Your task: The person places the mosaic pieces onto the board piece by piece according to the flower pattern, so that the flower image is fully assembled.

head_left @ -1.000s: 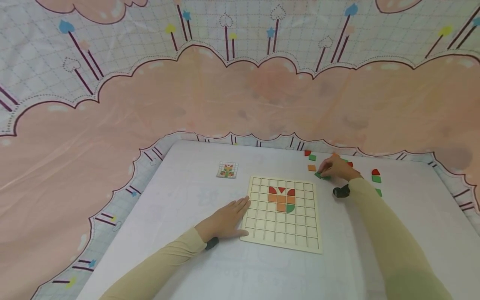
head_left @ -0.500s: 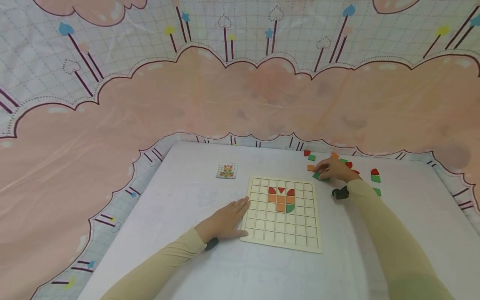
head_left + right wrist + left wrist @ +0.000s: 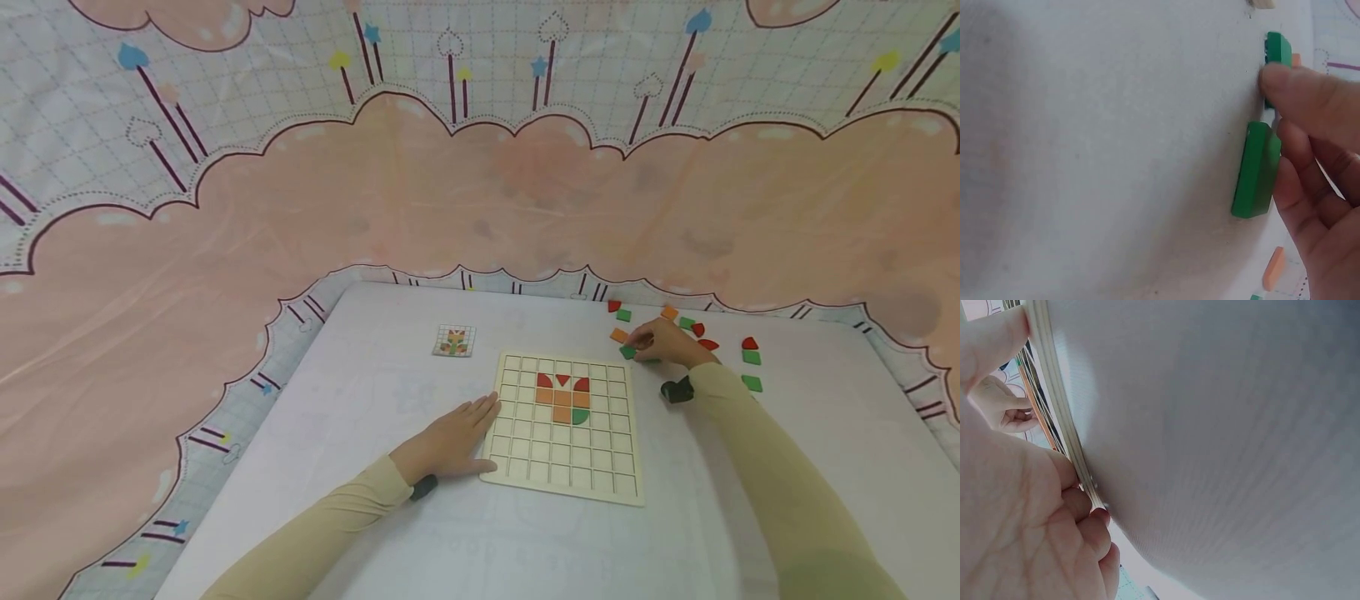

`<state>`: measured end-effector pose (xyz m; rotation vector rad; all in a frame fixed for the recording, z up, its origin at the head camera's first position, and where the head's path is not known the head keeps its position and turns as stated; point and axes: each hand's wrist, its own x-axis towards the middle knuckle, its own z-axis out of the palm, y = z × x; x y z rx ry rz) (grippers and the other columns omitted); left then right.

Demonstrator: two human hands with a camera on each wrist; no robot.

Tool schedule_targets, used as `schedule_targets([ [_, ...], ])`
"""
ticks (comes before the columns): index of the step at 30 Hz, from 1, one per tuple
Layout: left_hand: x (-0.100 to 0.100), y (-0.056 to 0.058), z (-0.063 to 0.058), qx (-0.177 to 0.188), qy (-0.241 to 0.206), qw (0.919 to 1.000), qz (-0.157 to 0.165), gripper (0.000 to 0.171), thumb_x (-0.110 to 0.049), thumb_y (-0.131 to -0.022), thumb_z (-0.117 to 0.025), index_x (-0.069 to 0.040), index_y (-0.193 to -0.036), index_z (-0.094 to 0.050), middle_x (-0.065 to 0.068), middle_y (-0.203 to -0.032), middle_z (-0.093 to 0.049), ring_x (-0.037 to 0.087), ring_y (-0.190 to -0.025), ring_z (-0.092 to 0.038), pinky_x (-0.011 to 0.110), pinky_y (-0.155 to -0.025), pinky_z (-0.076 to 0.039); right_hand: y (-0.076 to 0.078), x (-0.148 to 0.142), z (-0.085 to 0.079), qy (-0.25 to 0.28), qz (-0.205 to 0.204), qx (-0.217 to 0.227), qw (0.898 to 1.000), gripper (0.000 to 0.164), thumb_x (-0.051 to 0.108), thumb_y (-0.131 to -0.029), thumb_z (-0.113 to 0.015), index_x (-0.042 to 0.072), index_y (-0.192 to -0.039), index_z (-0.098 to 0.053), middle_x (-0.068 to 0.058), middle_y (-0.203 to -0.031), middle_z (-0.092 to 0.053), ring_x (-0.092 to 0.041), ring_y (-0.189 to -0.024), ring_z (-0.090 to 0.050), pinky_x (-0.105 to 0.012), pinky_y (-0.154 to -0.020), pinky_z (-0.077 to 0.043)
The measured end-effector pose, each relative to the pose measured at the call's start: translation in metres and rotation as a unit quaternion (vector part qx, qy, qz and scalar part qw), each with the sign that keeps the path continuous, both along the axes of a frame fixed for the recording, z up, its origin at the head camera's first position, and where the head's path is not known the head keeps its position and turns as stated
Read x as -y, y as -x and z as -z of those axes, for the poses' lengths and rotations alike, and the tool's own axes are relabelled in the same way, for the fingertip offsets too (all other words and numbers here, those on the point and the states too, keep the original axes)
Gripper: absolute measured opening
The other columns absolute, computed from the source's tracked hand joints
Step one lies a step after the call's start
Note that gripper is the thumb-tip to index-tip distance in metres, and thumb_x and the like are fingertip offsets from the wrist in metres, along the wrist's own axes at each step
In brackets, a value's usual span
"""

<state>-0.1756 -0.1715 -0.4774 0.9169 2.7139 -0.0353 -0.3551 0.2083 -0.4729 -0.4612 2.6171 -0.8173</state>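
Note:
My left hand (image 3: pixel 450 437) lies flat with straight fingers along the left edge of the pale wooden grid board (image 3: pixel 527 477). The left wrist view shows its fingertips and thumb against the board's edge (image 3: pixel 1063 394). Red, orange and green pieces form a pattern on the upper middle of the board, including a green rounded piece (image 3: pixel 581 417). Beyond the board's top right corner, my right hand (image 3: pixel 669 342) pinches a green tile (image 3: pixel 1277 45) close over the table, thumb in front, index fingertip hidden. Another green tile (image 3: pixel 1255 170) lies beside the curled fingers.
A small pattern card (image 3: pixel 453 341) lies behind the board at left. Around the right hand are loose pieces: an orange tile (image 3: pixel 618 335), a red piece (image 3: pixel 614 307) and several others. Farther right are a red piece (image 3: pixel 750 343) and a green tile (image 3: pixel 752 383).
My right hand has shifted slightly left with the green tile, which moved toward the board. The orange tile beside it has turned a little. My left hand and the board stay put.

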Motion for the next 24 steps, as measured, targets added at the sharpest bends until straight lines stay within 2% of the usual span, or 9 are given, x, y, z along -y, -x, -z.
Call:
schedule_targets([
  [7, 0.0006, 0.0004, 0.0006, -0.001, -0.001, 1.0000, 0.003, 0.089, -0.059, -0.090, -0.047, -0.002, -0.150, -0.016, 0.014, -0.158, -0.012, 0.024, -0.146, -0.017, 0.038, -0.119, -0.022, -0.0036, 0.0016, -0.0011, 0.013, 0.013, -0.017, 1.000, 0.024, 0.005, -0.083, -0.067, -0.001, -0.106, -0.068, -0.018, -0.105, -0.066, -0.026, -0.092, -0.058, -0.038, -0.083, -0.054],
  [14, 0.0010, 0.0019, 0.0033, -0.002, 0.004, 1.0000, 0.002, 0.089, -0.061, -0.090, -0.046, -0.002, -0.150, -0.015, 0.014, -0.159, -0.011, 0.024, -0.146, -0.016, 0.037, -0.119, -0.022, -0.0027, 0.0049, 0.0043, -0.010, 0.025, -0.022, 0.999, 0.027, 0.017, -0.079, -0.076, 0.002, -0.099, -0.069, -0.013, -0.098, -0.067, -0.023, -0.089, -0.058, -0.036, -0.082, -0.053],
  [20, 0.0005, 0.0015, 0.0024, 0.009, 0.000, 0.9999, -0.004, 0.090, -0.060, -0.090, -0.046, -0.003, -0.151, -0.013, 0.013, -0.159, -0.009, 0.023, -0.147, -0.015, 0.036, -0.120, -0.020, -0.0057, 0.0029, 0.0043, 0.003, 0.003, -0.013, 1.000, 0.033, 0.012, -0.081, -0.073, 0.001, -0.111, -0.067, -0.018, -0.112, -0.065, -0.030, -0.102, -0.058, -0.045, -0.092, -0.050],
  [24, 0.0007, 0.0004, 0.0008, 0.018, -0.005, 0.9998, -0.008, 0.090, -0.059, -0.090, -0.046, -0.003, -0.151, -0.012, 0.012, -0.159, -0.007, 0.023, -0.147, -0.013, 0.036, -0.120, -0.018, -0.0077, 0.0019, 0.0029, 0.013, -0.003, -0.012, 1.000, 0.035, 0.012, -0.081, -0.073, 0.000, -0.113, -0.065, -0.019, -0.114, -0.065, -0.031, -0.103, -0.059, -0.046, -0.093, -0.050],
])
